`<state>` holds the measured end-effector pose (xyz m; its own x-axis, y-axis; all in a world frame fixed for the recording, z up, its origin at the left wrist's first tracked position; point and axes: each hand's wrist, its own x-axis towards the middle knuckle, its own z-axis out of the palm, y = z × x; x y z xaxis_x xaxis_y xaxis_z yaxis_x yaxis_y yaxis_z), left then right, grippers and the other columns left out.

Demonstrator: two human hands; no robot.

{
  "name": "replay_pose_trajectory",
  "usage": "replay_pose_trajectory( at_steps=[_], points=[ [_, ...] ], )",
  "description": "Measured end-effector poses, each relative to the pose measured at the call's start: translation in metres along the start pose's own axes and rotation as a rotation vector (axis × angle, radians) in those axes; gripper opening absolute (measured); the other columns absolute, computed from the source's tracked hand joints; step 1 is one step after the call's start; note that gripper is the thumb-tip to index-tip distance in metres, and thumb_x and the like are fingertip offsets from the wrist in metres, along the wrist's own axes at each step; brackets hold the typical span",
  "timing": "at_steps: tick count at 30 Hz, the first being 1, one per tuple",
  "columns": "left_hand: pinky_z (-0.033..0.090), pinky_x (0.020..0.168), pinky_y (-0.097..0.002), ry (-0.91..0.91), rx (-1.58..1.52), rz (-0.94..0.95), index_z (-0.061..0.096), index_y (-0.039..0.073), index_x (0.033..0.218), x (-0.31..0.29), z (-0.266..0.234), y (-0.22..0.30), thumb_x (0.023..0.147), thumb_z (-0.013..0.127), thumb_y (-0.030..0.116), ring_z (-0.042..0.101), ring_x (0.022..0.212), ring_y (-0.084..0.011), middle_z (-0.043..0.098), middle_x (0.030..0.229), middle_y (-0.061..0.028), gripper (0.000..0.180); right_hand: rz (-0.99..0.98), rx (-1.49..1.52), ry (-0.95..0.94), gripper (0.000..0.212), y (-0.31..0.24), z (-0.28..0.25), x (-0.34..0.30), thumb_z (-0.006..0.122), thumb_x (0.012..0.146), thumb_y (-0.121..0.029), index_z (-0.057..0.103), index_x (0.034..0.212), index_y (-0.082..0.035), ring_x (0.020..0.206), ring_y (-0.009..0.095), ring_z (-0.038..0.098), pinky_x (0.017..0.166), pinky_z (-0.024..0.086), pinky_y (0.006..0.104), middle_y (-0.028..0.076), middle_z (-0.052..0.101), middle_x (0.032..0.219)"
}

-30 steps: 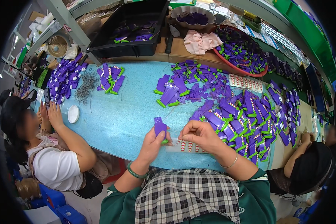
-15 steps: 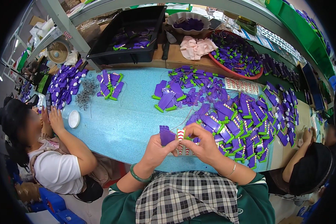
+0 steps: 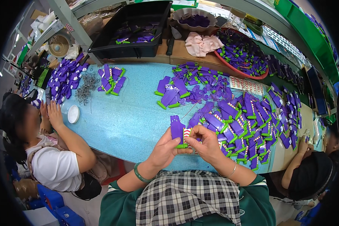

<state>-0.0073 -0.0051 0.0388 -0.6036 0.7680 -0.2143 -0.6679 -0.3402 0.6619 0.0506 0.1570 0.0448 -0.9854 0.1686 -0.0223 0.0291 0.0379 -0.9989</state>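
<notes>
Near the table's front edge, my left hand (image 3: 162,151) pinches a flat purple plastic piece (image 3: 176,127) with a green end. The piece stands nearly upright, its purple tab up and the green end low by my fingers. Along its right side is a red-and-white chevron sticker (image 3: 187,132). My right hand (image 3: 208,145) is closed there, thumb and bent forefinger on the sticker; whether it is fully stuck down I cannot tell. Right of my hands lies a big heap of like purple-and-green pieces (image 3: 248,126), many with striped stickers.
A sticker sheet (image 3: 246,86) lies behind the heap. Farther back stand a black tray (image 3: 126,52), a red basin (image 3: 258,76) of parts and a pink cloth (image 3: 201,44). A small white dish (image 3: 74,114) is at left. Co-workers sit on both sides.
The purple piece has risen and turned, so its green end now shows at the bottom. The sticker now sits against its side, with my right thumb on it.
</notes>
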Motion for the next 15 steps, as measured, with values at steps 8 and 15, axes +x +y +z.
replay_pose_trajectory(
  at_steps=[8,15],
  points=[
    [0.054,0.09,-0.0431,-0.068,-0.033,-0.006,0.031,0.008,0.137,0.0005,-0.0026,-0.0004,0.094,0.042,0.004,0.054,0.114,-0.0217,0.049,0.125,-0.0102,0.045,-0.167,-0.182,0.052,0.014,0.0055,-0.0002,-0.0004,0.072,0.078,-0.006,0.058,0.079,-0.002,0.069,0.013,0.054,0.064,0.044,0.0278,0.004,0.059,0.073],
    [0.058,0.085,-0.0355,-0.015,0.332,0.034,0.04,0.003,0.127,0.0009,0.0028,-0.0035,0.093,0.048,-0.002,0.056,0.108,-0.0175,0.05,0.119,-0.0084,0.036,-0.214,-0.234,0.066,0.014,0.0034,-0.0028,-0.0015,0.072,0.078,-0.006,0.058,0.075,-0.003,0.068,0.012,0.053,0.064,0.043,0.0277,0.003,0.059,0.071]
  ],
)
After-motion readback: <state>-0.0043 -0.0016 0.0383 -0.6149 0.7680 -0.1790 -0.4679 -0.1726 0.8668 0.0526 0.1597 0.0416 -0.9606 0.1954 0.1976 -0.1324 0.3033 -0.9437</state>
